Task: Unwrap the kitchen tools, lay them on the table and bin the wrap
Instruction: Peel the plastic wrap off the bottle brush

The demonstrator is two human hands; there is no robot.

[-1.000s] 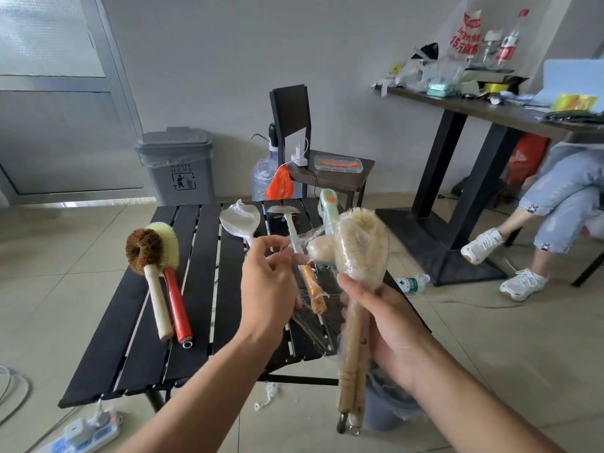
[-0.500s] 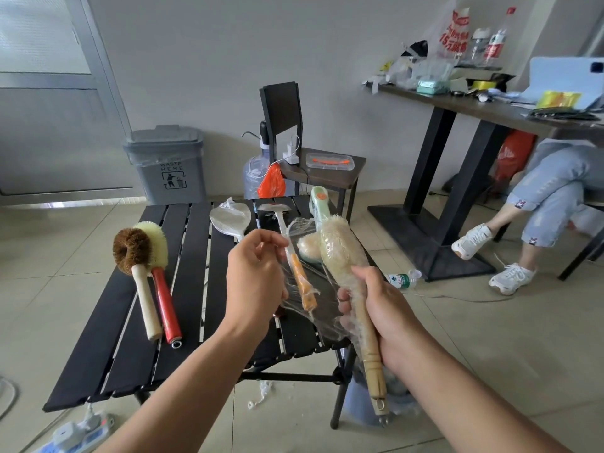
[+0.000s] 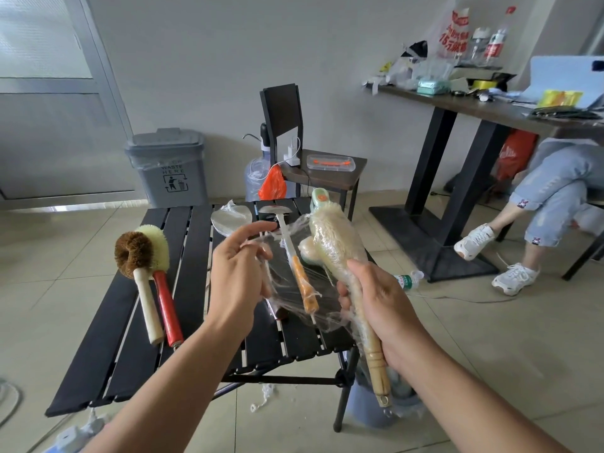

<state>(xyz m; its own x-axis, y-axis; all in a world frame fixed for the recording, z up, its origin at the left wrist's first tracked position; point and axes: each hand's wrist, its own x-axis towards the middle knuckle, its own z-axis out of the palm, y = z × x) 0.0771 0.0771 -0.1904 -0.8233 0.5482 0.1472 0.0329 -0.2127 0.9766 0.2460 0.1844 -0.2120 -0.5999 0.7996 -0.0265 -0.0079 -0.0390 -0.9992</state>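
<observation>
My right hand (image 3: 379, 308) grips the wooden handle of a pale bristle brush (image 3: 331, 238) that is still covered in cling film. A sheet of that cling film (image 3: 281, 289) stretches left from the brush to my left hand (image 3: 237, 276), which pinches its edge above the black slatted table (image 3: 189, 289). Two bare brushes lie on the table's left side: a brown one with a cream handle (image 3: 132, 253) and a yellow one with a red handle (image 3: 166, 305). An orange-handled tool (image 3: 302, 284) lies on the table behind the film. A wrapped spoon (image 3: 230, 219) lies at the far edge.
A grey waste bin (image 3: 170, 168) stands against the wall beyond the table. A blue lined bin (image 3: 376, 408) sits on the floor under the table's near right corner. A stool (image 3: 327, 171), a desk (image 3: 457, 106) and a seated person's legs (image 3: 549, 204) are to the right.
The brush has come down and tilted so its head points away. My left hand has pulled the film out to the left, spreading it into a wider sheet.
</observation>
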